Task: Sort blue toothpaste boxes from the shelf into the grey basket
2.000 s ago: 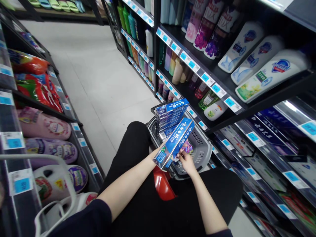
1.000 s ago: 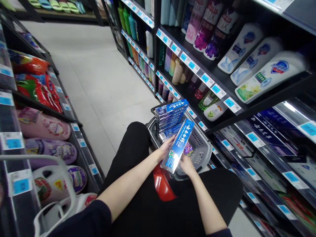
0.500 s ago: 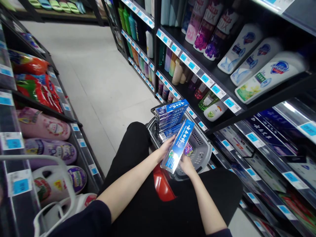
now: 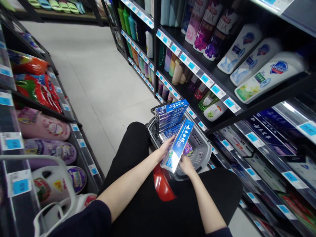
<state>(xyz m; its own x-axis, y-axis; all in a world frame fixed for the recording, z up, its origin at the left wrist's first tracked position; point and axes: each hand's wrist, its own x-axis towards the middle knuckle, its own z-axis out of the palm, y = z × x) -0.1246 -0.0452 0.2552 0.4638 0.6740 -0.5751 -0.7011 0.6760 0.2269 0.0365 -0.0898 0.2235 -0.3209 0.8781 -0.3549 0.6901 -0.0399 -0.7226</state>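
While the left hand (image 4: 166,148) pinches the left edge of a blue-and-silver box (image 4: 179,143), the right hand (image 4: 187,165) meets the opposite edge lower down, fingers hidden behind, so how firmly they close cannot be told. The box tilts above the near part of a grey basket (image 4: 201,153). Toward the basket's far left rises a stack of similar boxes (image 4: 170,115); a purple-patterned item (image 4: 188,148) shows nearer its middle. Beside the basket's near edge is a glossy red piece (image 4: 163,185).

left hand (image 4: 167,147) and right hand (image 4: 186,165) — close together, forearms (image 4: 133,185) bare
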